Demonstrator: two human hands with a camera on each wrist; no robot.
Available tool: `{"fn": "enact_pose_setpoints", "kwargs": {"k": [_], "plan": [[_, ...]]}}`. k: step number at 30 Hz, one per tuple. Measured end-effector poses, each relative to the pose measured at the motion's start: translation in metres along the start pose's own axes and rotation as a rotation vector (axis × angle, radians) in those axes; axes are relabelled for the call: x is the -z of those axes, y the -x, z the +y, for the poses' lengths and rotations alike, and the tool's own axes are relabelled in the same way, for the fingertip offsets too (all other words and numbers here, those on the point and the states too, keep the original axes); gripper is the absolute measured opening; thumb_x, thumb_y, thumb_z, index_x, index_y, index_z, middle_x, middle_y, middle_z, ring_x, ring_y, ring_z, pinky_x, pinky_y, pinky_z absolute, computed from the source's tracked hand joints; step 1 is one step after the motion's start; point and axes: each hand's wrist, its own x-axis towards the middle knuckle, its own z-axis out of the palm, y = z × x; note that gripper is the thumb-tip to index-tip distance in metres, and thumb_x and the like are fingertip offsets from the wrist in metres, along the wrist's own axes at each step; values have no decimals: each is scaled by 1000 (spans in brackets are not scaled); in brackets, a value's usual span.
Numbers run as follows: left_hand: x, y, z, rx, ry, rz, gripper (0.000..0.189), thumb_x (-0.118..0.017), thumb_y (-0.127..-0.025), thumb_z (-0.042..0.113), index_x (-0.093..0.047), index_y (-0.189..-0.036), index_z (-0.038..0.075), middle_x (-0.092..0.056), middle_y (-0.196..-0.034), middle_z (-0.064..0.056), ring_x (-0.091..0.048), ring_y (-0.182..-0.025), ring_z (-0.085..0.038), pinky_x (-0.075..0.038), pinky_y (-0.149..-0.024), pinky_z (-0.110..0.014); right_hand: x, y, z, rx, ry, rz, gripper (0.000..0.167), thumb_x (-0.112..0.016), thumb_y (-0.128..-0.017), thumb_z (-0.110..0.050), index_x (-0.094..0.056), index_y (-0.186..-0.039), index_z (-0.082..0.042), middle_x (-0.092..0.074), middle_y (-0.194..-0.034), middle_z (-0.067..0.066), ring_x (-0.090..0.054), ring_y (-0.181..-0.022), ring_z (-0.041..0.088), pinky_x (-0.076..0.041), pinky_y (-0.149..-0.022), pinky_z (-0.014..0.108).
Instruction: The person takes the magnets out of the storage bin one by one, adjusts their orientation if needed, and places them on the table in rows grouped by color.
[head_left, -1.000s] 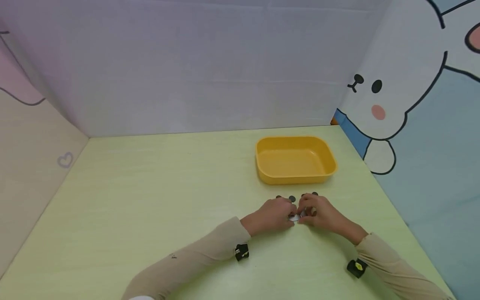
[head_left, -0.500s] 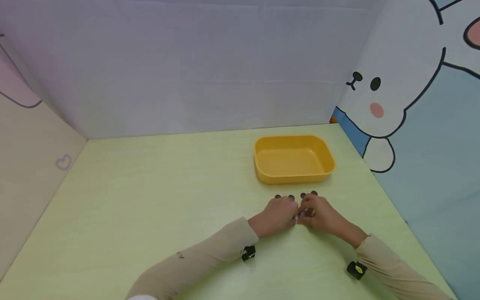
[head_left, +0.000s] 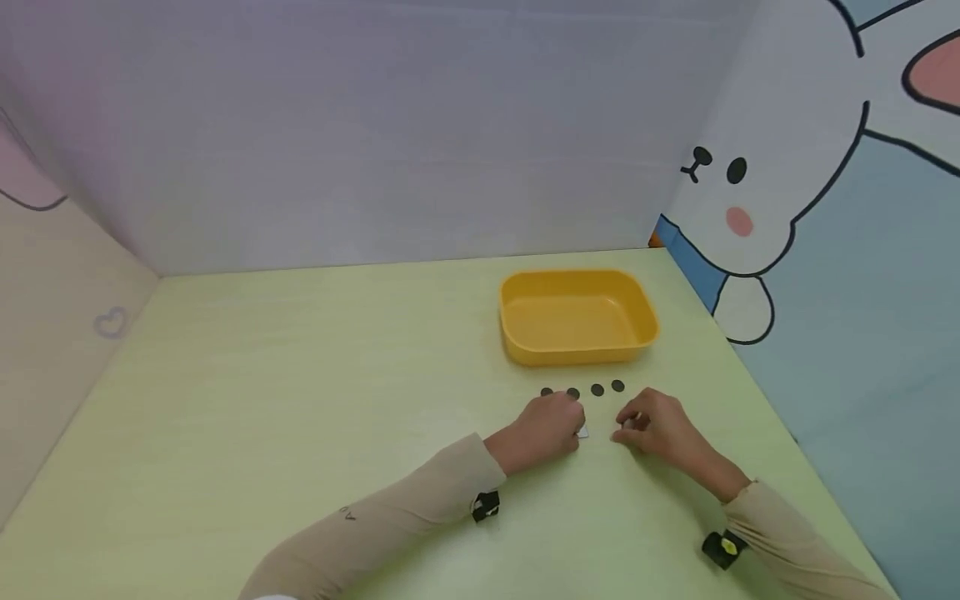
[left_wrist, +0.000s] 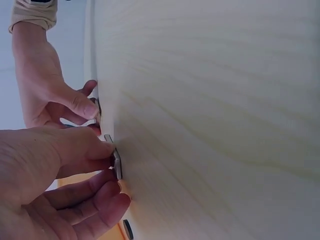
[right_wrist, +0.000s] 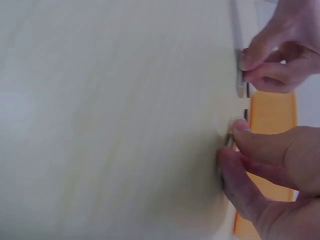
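My left hand (head_left: 542, 429) rests low on the table and pinches a small flat piece (left_wrist: 118, 167), thin and silvery at the edge; a white corner shows past the fingers in the head view. To its right, my right hand (head_left: 667, 429) pinches another small thin piece (right_wrist: 229, 141) between thumb and fingers, mostly covered by them. Just beyond the hands lie several dark round discs in a row, among them a right-hand disc (head_left: 618, 385) and a neighbouring disc (head_left: 597, 389). The left-hand disc (head_left: 547, 392) is partly behind my left hand.
A yellow rectangular tray (head_left: 577, 357) stands behind the discs. The pale green table (head_left: 315, 375) meets a light wall (head_left: 405, 142) at the back. On the right is a wall panel (head_left: 847, 350) with a cartoon animal.
My hands were together, fingertips meeting over the pieces. Now my right hand has drawn away to the right, leaving a gap, and the right-hand discs show fully.
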Motion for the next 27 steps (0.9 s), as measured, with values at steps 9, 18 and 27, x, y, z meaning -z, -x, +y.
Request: {"fn": "enact_pose_setpoints", "kwargs": {"k": [9, 18, 27], "plan": [[2, 12, -10, -47, 95, -15, 27, -66, -79, 3, -52, -59, 16, -39, -57, 7, -36, -59, -7, -28, -48, -18, -2, 2, -1, -47, -21, -14, 17, -80, -74, -11, -71, -84, -2, -54, -75, 3, -52, -64, 13, -45, -54, 24], [0, 19, -21, -92, 125, -3, 22, -63, -82, 4, -53, -66, 15, -45, -64, 6, -41, -62, -7, -28, -50, -17, -4, 5, 3, -114, 54, 20, 17, -79, -77, -22, -69, -79, -8, -56, -77, 1, -50, -65, 14, -44, -56, 26], [2, 25, -25, -83, 119, 9, 8, -65, -83, 8, -65, -80, 15, -53, -75, 6, -46, -67, -5, -36, -52, -16, -2, 4, 1, -110, 56, 7, 16, -78, -78, -20, -69, -82, -7, -55, -81, 3, -49, -64, 14, -43, -54, 24]]}}
